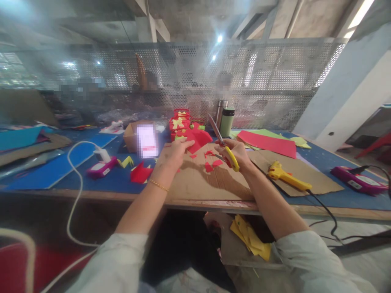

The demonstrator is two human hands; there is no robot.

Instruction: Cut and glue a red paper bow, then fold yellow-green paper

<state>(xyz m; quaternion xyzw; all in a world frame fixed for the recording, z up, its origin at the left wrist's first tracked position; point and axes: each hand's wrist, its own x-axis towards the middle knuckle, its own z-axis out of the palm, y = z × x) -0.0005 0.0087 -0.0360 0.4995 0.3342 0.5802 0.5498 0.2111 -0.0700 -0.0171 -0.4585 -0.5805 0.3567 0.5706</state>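
Observation:
My right hand [236, 151] grips yellow-handled scissors [224, 147], blades pointing up and away. My left hand [176, 151] pinches a sheet of red paper [199, 139] held just left of the blades. Both hands hover over a brown cardboard sheet [198, 181] on the blue table [116, 179]. Small red paper scraps [213, 163] lie on the cardboard below the hands. A gold bracelet circles my left wrist.
A yellow glue gun [287, 176] with black cord lies right of my hands. Red and green paper sheets [269, 142], two flasks [225, 117], red gift boxes [181, 122], a phone [147, 141], pink devices [100, 167] and a white cable surround them. People sit beyond a mesh screen.

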